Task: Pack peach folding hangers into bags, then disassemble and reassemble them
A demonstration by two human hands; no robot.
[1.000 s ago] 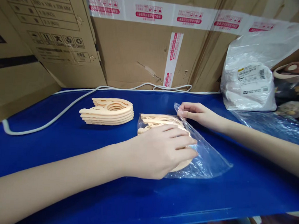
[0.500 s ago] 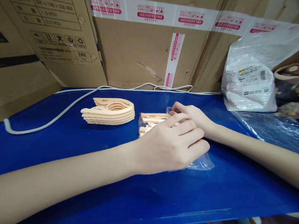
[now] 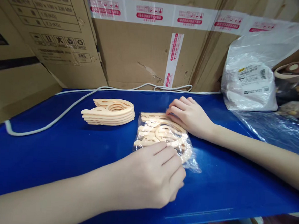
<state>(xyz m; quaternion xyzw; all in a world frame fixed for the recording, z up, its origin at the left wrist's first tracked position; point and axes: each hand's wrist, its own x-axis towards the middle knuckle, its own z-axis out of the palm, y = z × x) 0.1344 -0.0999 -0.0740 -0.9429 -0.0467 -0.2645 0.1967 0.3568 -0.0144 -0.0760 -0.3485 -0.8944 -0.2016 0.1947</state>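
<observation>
pressing down the bagged hangers (image 3: 160, 134)
left hand (image 3: 152, 176) is curling at the near edge, grip hidden; right hand (image 3: 189, 117) is pressing on top, fingers half-open

The clear bag (image 3: 163, 136) is now folded snug around its pieces, the left hand (image 3: 152, 174) drawn nearer.
</observation>
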